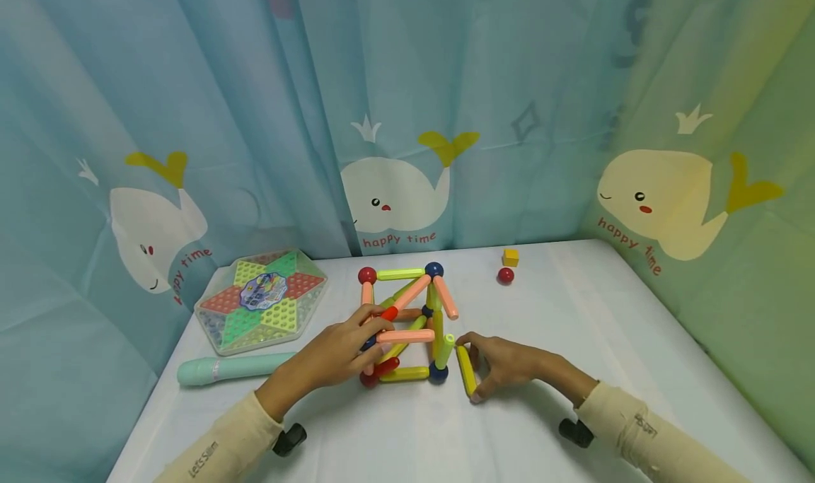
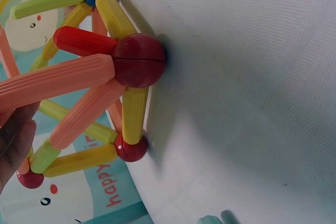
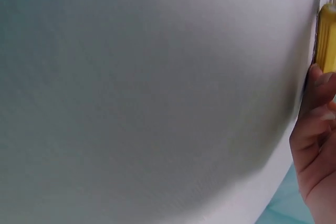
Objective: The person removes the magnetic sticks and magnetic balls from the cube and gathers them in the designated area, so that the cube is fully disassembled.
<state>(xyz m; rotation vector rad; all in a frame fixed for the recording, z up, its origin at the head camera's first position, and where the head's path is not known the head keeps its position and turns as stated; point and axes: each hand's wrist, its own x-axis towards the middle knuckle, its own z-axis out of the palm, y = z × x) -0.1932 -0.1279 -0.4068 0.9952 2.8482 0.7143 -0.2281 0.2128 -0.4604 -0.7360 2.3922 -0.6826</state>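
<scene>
A straight yellow ribbed plastic rod (image 1: 467,371) lies within the grip of the right hand (image 1: 508,362), which pinches it end to end, thumb at the near end and fingertips at the far one. The relation that seems to count most is this: the rod is just right of, and apart from, the near right corner of a standing frame of coloured rods and balls (image 1: 405,336), where a dark blue ball (image 1: 438,373) sits at the foot of a lime green rod (image 1: 445,353) whose upper end is free. The yellow rod's long axis runs away from the person, leaning a little left at its far end; whether it rests on the white cloth-covered surface (image 1: 573,313) or just above cannot be told. The right hand is nearer to it, while the left hand (image 1: 347,345) grips the frame's near left side, fingers curled. Counted from the head, the frame shows six balls, two red and four dark blue; the left wrist view shows three red ones. Its rods overlap too much for a sure count. Farther back lie one loose glossy red ball (image 1: 506,276) and one small yellow cube (image 1: 511,257); leftward, one hexagonal game board (image 1: 280,316) and one mint green cylinder (image 1: 235,370).
</scene>
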